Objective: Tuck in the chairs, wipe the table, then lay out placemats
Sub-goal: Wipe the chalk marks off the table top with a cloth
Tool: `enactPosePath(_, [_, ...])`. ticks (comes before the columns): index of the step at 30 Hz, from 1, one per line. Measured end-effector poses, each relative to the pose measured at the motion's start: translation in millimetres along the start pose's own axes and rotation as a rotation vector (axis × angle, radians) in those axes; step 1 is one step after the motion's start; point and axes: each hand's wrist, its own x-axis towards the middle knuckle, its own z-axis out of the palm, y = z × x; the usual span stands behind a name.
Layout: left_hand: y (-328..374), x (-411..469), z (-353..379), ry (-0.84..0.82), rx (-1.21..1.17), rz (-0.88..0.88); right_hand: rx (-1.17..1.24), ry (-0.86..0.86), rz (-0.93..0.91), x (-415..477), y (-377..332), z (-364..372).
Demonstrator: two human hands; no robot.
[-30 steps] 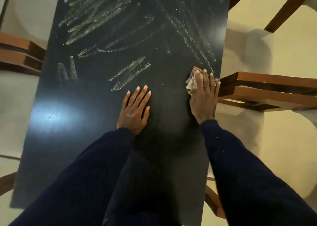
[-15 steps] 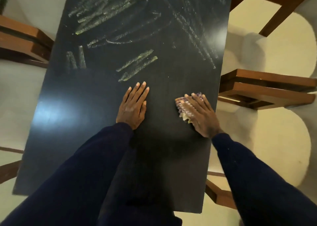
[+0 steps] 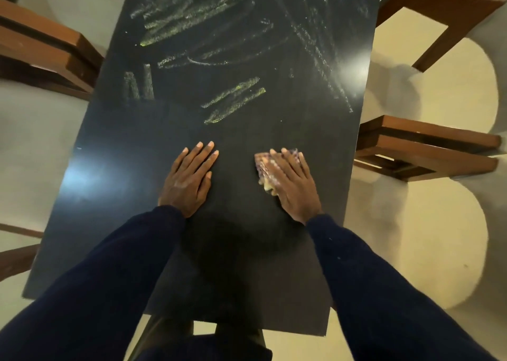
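Observation:
A long black table [image 3: 115, 196] runs away from me, its far half streaked with yellow-green chalk marks [image 3: 233, 103]. My left hand [image 3: 189, 179] lies flat on the tabletop, fingers straight and together. A little to its right, my right hand [image 3: 293, 185] presses a small checked cloth [image 3: 263, 166] flat against the table with straight fingers. The cloth shows at the hand's left side and under the fingertips. The near half of the table looks dark and free of marks.
Brown wooden chairs stand tucked at the sides: one on the left [image 3: 52, 50], one on the right [image 3: 428, 152], another at the far right corner [image 3: 439, 12]. A chair part shows at the lower left [image 3: 16, 259]. Pale floor surrounds the table.
My right hand has slid the cloth from the table's right edge leftward and toward me, to the middle of the near half. The left hand has stayed flat in place.

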Motion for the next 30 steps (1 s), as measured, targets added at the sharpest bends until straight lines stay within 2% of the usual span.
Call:
enactPosePath(3, [-0.6,-2.2,2.8,0.036,-0.010,0.003,-0.007,-0.026,0.096,-32.5,22.8,-9.7])
enactPosePath(7, [-3.9,0.0,4.7,0.056,-0.009,0.013,-0.016,0.080,0.517,20.4,21.2,-7.1])
enactPosePath(9, [-3.5,-0.7,4.8,0.034,0.021,0.008,-0.006,0.130,0.624,56.3,-0.3,1.2])
enactPosePath(11, [-4.0,-1.4,4.2,0.024,0.048,-0.003,-0.004,0.110,0.498,76.0,-27.3,9.7])
enactPosePath(14, [-26.5,0.7,-4.1,0.027,0.085,-0.049,-0.015,-0.002,0.084,62.8,-47.1,12.4])
enactPosePath(16, [-52.7,-0.4,-13.5,0.011,0.106,-0.099,-0.009,-0.050,-0.065,41.7,-34.5,8.1])
enactPosePath(18, [-73.7,-3.3,-21.4,0.019,0.105,-0.165,0.007,-0.025,-0.044,26.4,-12.6,1.9])
enactPosePath(23, [-78.3,1.0,-20.0,0.060,0.109,-0.237,-0.007,0.090,0.415,75.9,15.0,-1.2])
enactPosePath(25, [-79.2,0.1,-19.4,0.046,0.117,-0.240,-0.018,0.128,0.501,120.0,1.1,6.7])
enactPosePath(27, [-79.0,-0.1,-19.6,0.044,0.128,-0.241,-0.029,0.138,0.465,157.4,-22.0,17.0])
enactPosePath(30, [-78.0,0.4,-20.9,0.037,0.126,-0.247,-0.047,0.089,0.236,176.1,-68.0,26.8])
